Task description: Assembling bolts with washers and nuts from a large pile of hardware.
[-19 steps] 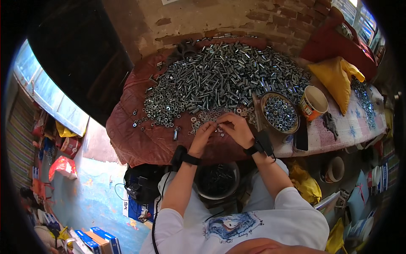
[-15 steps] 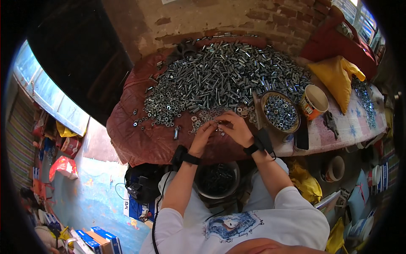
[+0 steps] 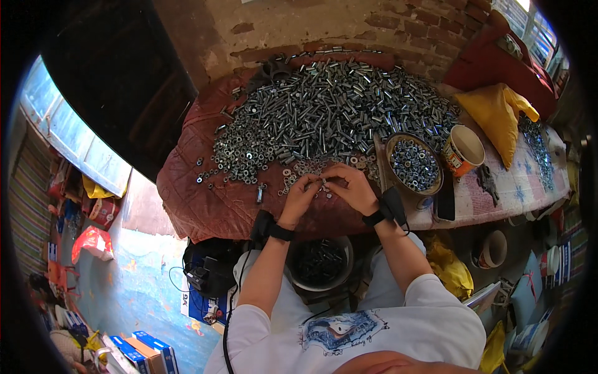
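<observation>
My left hand and my right hand meet fingertip to fingertip over the front of the red quilted cover. Both are closed in a pinch around something small and metallic, too small to name. Flat washers lie beside and behind my fingers. Left of my left hand a bolt with a nut rests on the cover. Behind it spreads a heap of hex nuts, and farther back a large pile of metal bolts or sleeves.
At right stand a round bowl of nuts, a paper-labelled tub and a yellow sack. A dark phone-like slab lies at the front edge. Below, between my knees, sits a basin of dark parts.
My fingertips have drawn a little closer together, with the left hand shifting slightly right. The heaps and containers stay as they were.
</observation>
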`<action>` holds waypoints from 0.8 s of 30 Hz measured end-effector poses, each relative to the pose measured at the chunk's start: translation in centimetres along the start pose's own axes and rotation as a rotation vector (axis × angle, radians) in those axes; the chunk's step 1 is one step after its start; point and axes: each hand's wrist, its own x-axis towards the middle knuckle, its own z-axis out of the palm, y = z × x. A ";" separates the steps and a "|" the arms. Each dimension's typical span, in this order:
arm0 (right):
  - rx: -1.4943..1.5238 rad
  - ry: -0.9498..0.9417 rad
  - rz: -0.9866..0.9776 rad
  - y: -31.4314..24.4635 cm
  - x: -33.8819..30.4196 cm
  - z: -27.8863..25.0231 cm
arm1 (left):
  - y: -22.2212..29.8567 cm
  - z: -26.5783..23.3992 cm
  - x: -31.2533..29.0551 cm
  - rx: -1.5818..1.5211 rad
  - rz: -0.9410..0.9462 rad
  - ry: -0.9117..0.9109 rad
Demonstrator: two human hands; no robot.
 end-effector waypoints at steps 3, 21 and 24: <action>0.014 0.012 0.003 0.1 -0.1 0.2 | -0.4 0.1 0.1 0.094 0.105 0.029; -0.079 0.126 0.315 2.4 0.1 1.0 | 1.0 1.4 -0.5 0.239 0.214 0.054; 0.318 0.334 0.027 1.6 0.3 1.5 | 0.9 1.2 -0.3 0.284 0.264 0.096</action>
